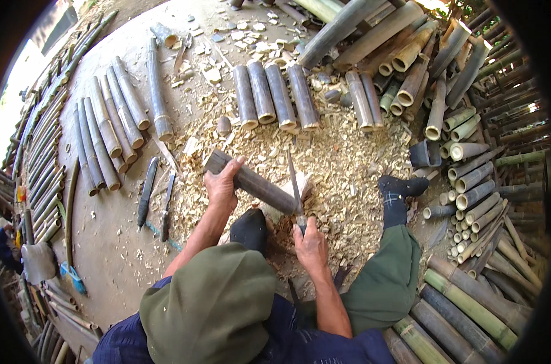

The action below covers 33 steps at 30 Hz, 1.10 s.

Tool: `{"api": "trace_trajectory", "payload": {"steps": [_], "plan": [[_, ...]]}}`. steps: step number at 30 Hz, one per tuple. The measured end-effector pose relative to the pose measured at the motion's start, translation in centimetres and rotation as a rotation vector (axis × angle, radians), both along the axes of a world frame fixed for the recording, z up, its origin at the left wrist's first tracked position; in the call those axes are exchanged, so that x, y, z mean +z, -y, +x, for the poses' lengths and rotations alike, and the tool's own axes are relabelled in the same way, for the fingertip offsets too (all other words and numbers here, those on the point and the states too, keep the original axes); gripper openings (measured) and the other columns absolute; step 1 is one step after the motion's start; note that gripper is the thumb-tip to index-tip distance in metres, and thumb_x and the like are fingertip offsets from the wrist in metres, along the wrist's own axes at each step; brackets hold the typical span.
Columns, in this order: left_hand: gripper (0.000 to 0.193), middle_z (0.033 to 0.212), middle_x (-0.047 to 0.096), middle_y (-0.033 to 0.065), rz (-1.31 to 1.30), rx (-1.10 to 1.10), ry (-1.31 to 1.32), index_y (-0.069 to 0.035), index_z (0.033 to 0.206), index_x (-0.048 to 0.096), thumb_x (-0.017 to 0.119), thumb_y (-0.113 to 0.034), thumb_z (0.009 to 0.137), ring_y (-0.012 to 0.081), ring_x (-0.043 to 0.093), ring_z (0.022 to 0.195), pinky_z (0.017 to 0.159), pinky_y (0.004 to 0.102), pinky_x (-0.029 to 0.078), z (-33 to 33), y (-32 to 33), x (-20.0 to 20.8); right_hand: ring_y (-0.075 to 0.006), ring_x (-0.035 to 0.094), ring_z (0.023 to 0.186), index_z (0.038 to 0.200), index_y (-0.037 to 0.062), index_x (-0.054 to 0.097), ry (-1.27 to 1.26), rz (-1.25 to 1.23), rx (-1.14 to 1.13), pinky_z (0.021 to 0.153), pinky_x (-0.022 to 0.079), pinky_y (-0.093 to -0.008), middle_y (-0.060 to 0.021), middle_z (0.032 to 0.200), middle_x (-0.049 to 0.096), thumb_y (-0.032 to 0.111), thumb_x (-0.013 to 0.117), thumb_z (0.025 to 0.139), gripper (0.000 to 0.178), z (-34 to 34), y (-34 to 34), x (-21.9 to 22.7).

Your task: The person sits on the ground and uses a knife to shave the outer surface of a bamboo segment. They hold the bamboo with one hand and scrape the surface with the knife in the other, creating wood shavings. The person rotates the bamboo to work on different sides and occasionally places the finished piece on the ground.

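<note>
My left hand (223,183) is closed round the upper left end of a dark bamboo tube (262,187), which slants down to the right in front of me. In my right hand (312,246) is the handle of a knife (295,182). Its narrow blade points away from me and crosses the tube near its lower right end; whether the edge touches the bamboo I cannot tell. Just beyond that end is a pale block (299,184), partly hidden behind the blade. My feet, in dark socks, stand to either side of the tube's lower end.
Wood chips (354,164) cover the ground. Two more knives (147,193) (168,206) lie at left, near a row of long bamboo lengths (108,121). Several short bamboo tubes (275,91) lie ahead. Bamboo stacks (469,176) line the right side, beside a dark container (425,154).
</note>
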<state>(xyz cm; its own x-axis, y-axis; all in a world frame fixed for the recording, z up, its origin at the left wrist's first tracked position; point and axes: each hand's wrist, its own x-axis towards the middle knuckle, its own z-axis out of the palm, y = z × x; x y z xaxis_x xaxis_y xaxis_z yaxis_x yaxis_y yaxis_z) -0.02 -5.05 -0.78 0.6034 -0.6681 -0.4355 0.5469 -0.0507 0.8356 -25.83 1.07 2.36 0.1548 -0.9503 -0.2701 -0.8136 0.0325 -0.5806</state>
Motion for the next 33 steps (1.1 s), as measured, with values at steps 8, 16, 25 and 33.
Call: {"api": "trace_trajectory", "payload": {"steps": [8,16,25,33], "plan": [[0.038,0.098,0.077,0.0111,-0.114,-0.111,-0.054,0.007,0.109,0.072,0.093,-0.008,0.081,0.0197,0.074,0.084,0.081,0.034,0.059,0.5,-0.1,-0.6,-0.0455,0.073,0.075,0.112,0.003,0.051,-0.017,-0.077,-0.024,0.063,0.058,-0.0536,-0.0254,0.082,0.071,0.026,0.062,0.107,0.026,0.3,-1.1,-0.2],[0.036,0.096,0.078,0.0129,-0.182,-0.235,-0.064,0.007,0.11,0.072,0.091,-0.006,0.081,0.0212,0.076,0.088,0.085,0.0366,0.062,1.7,-0.5,0.5,-0.0449,0.071,0.072,0.11,0.0015,0.051,0.25,-0.244,-0.033,0.06,0.054,-0.0539,-0.0229,0.076,0.068,0.028,0.065,0.105,0.03,1.8,-0.6,3.9],[0.034,0.101,0.077,0.0138,-0.217,-0.256,-0.021,0.005,0.11,0.071,0.089,-0.003,0.082,0.0222,0.075,0.089,0.086,0.0381,0.062,1.6,-0.8,0.1,-0.0455,0.073,0.074,0.117,0.0002,0.05,0.066,-0.049,-0.009,0.061,0.056,-0.0533,-0.0266,0.08,0.07,0.029,0.062,0.107,0.033,2.0,0.3,5.0],[0.041,0.101,0.076,0.0123,-0.241,-0.287,0.102,0.005,0.11,0.07,0.092,-0.008,0.079,0.0217,0.075,0.09,0.086,0.0397,0.061,0.1,0.0,1.0,-0.0414,0.073,0.072,0.113,0.0007,0.052,-0.1,0.105,-0.051,0.062,0.056,-0.051,-0.0233,0.081,0.071,0.025,0.061,0.107,0.027,0.6,1.3,-1.4]]}}
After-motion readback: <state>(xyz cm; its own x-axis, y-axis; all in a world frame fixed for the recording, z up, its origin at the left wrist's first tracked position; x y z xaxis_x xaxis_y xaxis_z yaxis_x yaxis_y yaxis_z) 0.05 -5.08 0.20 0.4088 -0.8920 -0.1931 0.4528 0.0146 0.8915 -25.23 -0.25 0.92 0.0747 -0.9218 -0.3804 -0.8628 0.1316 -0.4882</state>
